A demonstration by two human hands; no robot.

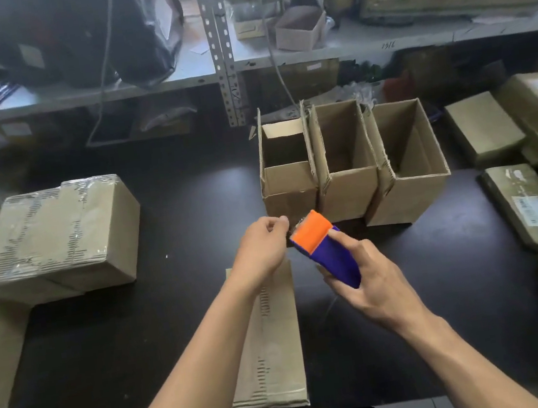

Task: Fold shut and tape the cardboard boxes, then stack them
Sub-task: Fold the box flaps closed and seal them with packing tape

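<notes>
Orange-and-purple tape dispenser point(324, 248) sits clasped in the right grip point(371, 279); at nine o'clock, the left grip point(263, 244) pinches its tape end.

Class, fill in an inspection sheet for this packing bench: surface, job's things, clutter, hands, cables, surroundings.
Surface: dark table, glossy, light glare near its middle.
Job's things: three open boxes upright in a row; closed box lying under the forearms; taped boxes stacked at left; tape dispenser, orange and purple.
Clutter: labelled parcels piled at right.
Hands: right hand grips the dispenser; left hand pinches at its orange end, tape itself too small to tell.
Cables: grey cable hanging before the shelf.
Surroundings: metal shelf carrying black bags and cardboard.
</notes>
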